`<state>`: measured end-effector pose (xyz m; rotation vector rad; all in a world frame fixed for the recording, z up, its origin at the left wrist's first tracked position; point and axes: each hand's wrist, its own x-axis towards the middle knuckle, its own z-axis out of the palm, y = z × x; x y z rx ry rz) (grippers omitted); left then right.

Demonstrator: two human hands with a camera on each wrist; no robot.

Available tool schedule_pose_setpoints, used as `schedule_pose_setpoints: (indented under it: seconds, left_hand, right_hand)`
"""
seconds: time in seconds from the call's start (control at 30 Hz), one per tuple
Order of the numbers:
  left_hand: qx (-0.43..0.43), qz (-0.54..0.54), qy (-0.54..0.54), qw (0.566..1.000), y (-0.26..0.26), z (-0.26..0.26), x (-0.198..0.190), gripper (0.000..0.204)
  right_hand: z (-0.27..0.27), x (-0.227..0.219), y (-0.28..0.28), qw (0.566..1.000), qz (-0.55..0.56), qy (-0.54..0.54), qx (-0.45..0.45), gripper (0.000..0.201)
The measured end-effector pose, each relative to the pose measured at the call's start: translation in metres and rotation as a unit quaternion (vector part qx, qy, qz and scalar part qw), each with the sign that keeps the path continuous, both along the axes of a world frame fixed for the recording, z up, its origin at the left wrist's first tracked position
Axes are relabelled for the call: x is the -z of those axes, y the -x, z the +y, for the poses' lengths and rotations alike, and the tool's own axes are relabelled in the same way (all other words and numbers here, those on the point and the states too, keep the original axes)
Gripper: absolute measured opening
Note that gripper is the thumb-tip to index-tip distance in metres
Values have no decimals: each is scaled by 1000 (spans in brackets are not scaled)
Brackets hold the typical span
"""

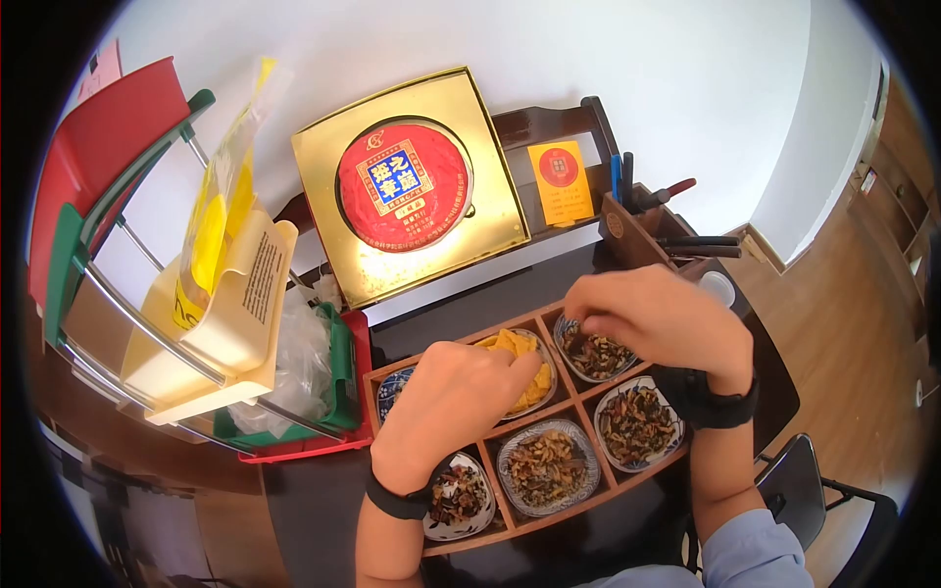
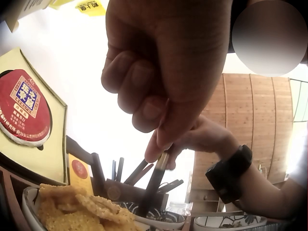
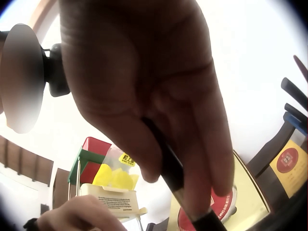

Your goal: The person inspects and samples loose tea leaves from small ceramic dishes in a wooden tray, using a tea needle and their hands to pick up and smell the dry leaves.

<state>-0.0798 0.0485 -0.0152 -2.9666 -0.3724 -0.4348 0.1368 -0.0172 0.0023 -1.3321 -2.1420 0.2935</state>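
Dark tabletop (image 1: pixel 314 514) below white wall (image 1: pixel 686 88). Black stick (image 2: pixel 154 185) with metallic band gripped in right hand (image 1: pixel 667 318), long axis slanting down toward patterned bowl (image 1: pixel 563 359). Right hand nearer; left hand (image 1: pixel 441 402), fingers curled, held item not discernible, over yellow crisps (image 1: pixel 537 387) leftward.

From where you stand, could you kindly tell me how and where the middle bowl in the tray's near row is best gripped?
I would pinch opposite edges of the bowl's rim, coming from straight above. The wooden dividers crowd its sides, so a sideways approach looks awkward, and the dried mix covers most of its inside.
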Motion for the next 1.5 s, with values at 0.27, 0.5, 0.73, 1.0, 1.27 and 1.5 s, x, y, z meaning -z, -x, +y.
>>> schedule_pose_setpoints:
  seconds: [0.27,0.5,0.73,1.0,1.27,1.5]
  left_hand:
    - [-4,-34,4,999,-1,1,5,10]
    - [-1,-34,1,999,-1,1,4,10]
    - [3,-4,1,1000,0,0,1,14]
    - [-1,-17,0,1000,-1,0,1,9]
    - [0,-3,-3,1000,-1,-1,0,11]
    - [-1,-42,4,999,-1,0,5,11]
  right_hand:
    - [-7,-12,-7,998,-37,21,57,13]
    - [4,4,-5,998,-22,48,46,15]
    - [-6,-10,-9,997,-13,-1,79,15]
    - [2,5,-12,997,-60,-19,50,10]
    - [3,7,-10,997,-27,-21,67,9]
    - [-5,-7,-13,997,-16,-20,72,9]
